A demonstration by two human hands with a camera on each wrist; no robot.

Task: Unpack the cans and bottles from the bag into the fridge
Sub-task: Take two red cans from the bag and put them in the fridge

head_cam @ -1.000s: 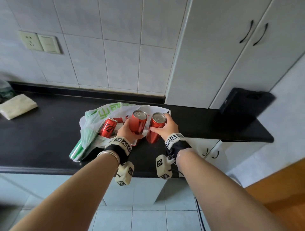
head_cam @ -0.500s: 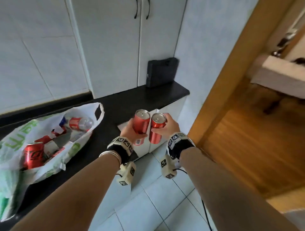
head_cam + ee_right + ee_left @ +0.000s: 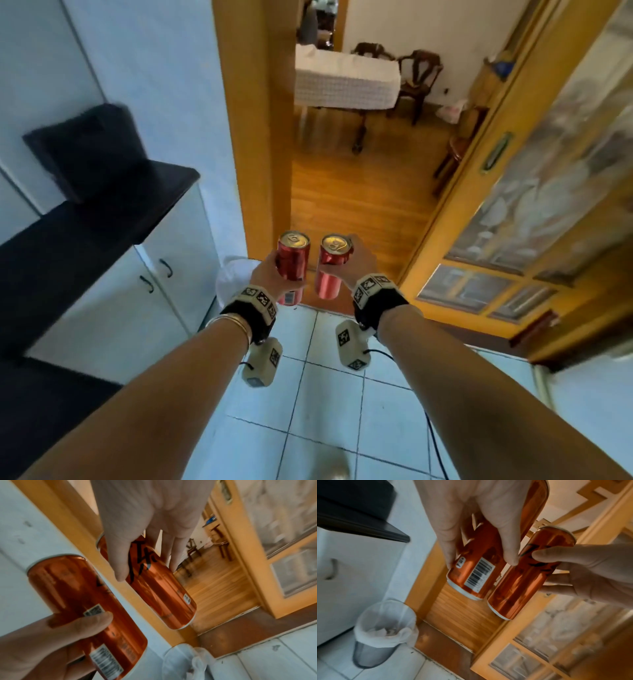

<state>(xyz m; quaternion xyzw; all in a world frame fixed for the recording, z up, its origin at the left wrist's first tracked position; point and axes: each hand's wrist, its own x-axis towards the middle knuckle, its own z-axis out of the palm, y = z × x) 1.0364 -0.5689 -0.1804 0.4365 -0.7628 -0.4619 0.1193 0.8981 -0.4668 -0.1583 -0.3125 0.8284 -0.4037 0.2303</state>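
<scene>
I carry two slim red cans upright, side by side, in front of a doorway. My left hand (image 3: 270, 274) grips the left can (image 3: 293, 263) round its middle; its barcode end shows in the left wrist view (image 3: 471, 573). My right hand (image 3: 356, 263) grips the right can (image 3: 330, 270) near its top, thumb and fingers curled round it (image 3: 150, 582). The cans stand a small gap apart. The bag and the fridge are out of view.
A black counter (image 3: 85, 222) over white cabinets runs along the left. A bin with a white liner (image 3: 383, 632) stands on the tiled floor by the orange door frame (image 3: 253, 137). Beyond lie a wooden floor, a covered table (image 3: 346, 82) and chairs. A glazed door (image 3: 534, 205) is on the right.
The view has swung right from the counter and bag to the doorway. Both hands keep their cans, carried away from the counter; the bag has dropped out of sight.
</scene>
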